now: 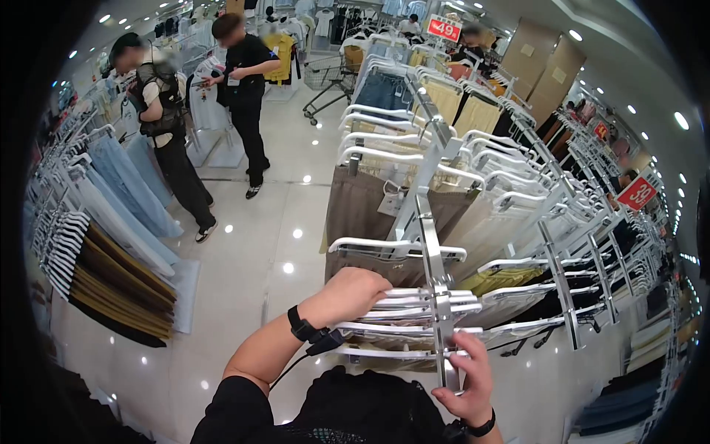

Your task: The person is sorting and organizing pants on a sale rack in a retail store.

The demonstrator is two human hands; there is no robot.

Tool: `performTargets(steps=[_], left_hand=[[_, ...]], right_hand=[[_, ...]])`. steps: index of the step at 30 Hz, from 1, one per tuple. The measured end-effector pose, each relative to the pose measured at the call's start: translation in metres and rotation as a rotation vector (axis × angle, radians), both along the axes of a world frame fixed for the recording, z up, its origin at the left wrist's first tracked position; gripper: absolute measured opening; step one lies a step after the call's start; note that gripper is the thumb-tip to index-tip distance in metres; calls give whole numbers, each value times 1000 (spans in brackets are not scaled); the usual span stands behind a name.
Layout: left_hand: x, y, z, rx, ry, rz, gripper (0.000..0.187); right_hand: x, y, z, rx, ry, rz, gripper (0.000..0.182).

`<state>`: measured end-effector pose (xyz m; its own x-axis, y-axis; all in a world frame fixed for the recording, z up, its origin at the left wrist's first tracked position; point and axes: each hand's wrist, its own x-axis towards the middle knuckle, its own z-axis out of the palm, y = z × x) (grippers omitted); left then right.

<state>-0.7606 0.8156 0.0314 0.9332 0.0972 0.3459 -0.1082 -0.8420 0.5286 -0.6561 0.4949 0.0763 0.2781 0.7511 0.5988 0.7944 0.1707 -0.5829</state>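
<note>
My left hand (353, 294) reaches over the front of a clothes rack, its fingers curled down over the left end of a white hanger (407, 294) in a tight bunch. The fingertips are partly hidden. Beside the front end of the metal rail (441, 325) is my right hand (471, 377), with thumb and fingers apart, close to the right ends of the nearest hangers. Light-coloured garments hang from the bunch, seen mostly edge-on. Just behind hang brown trousers (362, 207) with a white tag (390, 200).
On the left, another rack holds light blue jeans (122, 177) and brown trousers (126, 274). Two people stand in the aisle at the upper left, near a shopping cart (333, 85). Red price signs (444, 28) rise above the racks. More hanging clothes line the right side.
</note>
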Motion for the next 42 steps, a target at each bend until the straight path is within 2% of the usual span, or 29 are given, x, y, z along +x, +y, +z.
performTargets(steps=[4, 6, 8, 9, 10, 13, 18, 20, 21, 22, 26, 27, 30, 31, 37, 42], left_hand=[[-25, -29, -8, 55, -78, -55, 12], [-34, -43, -5, 81, 7, -80, 11], [-39, -58, -14, 58, 7, -89, 9], [-43, -63, -10, 44, 18, -90, 10], [-45, -66, -6, 28, 29, -96, 10], [-45, -64, -8, -3, 51, -93, 14], [-46, -54, -4, -64, 149, -98, 17], [-46, -42, -14, -288, 23, -147, 18], [-45, -31, -16, -291, -27, -150, 20], [-44, -22, -13, -312, -88, -83, 18], [-33, 25, -7, -135, -345, 347, 20], [-30, 36, -9, -80, -318, 442, 27], [-12, 58, -29, -10, -385, 542, 36], [-8, 63, -35, -52, -316, 512, 41], [18, 62, -52, -183, -92, 369, 36], [32, 68, -66, -210, -101, 270, 27]], right_hand=[[12, 1, -7, 12, -106, 8, 81], [16, -2, -12, -29, -115, 40, 83], [9, 7, -9, 56, -73, -42, 70], [1, 11, 22, 26, -205, 21, 67], [-1, 8, 15, -29, -60, 31, 69], [8, 10, 19, -98, -76, 161, 62], [1, 6, 19, -103, -9, 144, 51], [0, 4, 17, -112, 27, 99, 51], [-2, 6, 18, -94, 34, 71, 52], [-4, 7, 15, -92, 42, 88, 52], [-10, 6, 14, -73, 64, 20, 54], [-10, 5, 16, -82, 74, 16, 53], [-11, 7, 12, -74, 68, 18, 51], [-11, 7, 11, -69, 74, 2, 50], [-21, 10, 8, -7, 142, -32, 45], [-21, 11, 9, 21, 135, -45, 42]])
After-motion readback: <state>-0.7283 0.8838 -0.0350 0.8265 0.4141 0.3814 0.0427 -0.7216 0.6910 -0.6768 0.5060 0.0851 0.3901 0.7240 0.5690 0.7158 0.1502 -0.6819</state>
